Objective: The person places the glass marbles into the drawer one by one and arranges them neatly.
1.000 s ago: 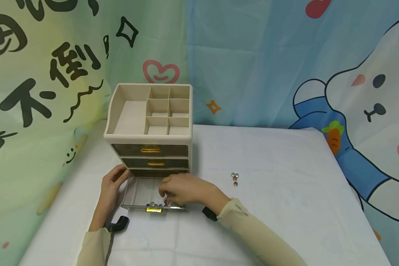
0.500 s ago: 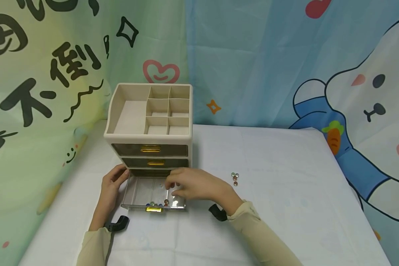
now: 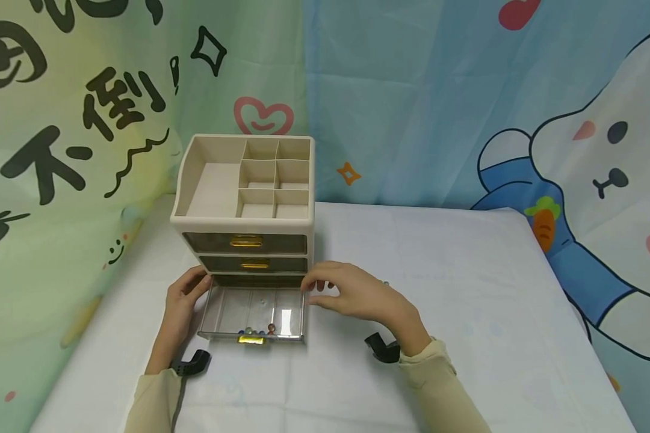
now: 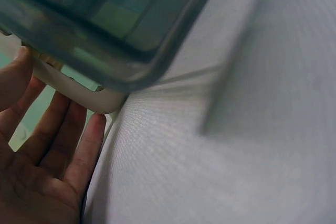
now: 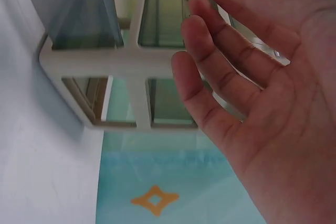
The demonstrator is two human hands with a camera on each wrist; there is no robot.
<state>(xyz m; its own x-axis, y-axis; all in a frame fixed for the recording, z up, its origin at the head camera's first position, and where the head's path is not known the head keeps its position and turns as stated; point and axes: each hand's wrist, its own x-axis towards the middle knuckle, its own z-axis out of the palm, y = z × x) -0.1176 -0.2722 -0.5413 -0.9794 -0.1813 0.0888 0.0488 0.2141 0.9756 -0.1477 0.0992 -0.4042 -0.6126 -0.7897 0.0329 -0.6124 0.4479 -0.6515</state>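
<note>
A cream desk organizer (image 3: 242,225) stands on the table with its clear bottom drawer (image 3: 229,313) pulled out. Inside, near the drawer's front, lie several small glass beads (image 3: 249,331), bluish and greenish, with a brown one (image 3: 271,328) beside them. My left hand (image 3: 181,304) holds the organizer's lower left corner; in the left wrist view the thumb lies on the front frame and the fingers reach along the side. By the drawer's right edge hovers my right hand (image 3: 360,293), fingers loosely bent and apart from the thumb, palm bare in the right wrist view.
Two dark drawers with gold handles (image 3: 246,241) are closed above. Open compartments (image 3: 257,204) form the top. A greenish bead (image 3: 386,282) peeks out behind my right hand on the white tablecloth (image 3: 493,300). A printed curtain (image 3: 401,108) hangs behind.
My right hand has risen out of the drawer and moved right past its edge, leaving a brown bead inside. It now hides most of the loose beads on the cloth. My left hand stays put.
</note>
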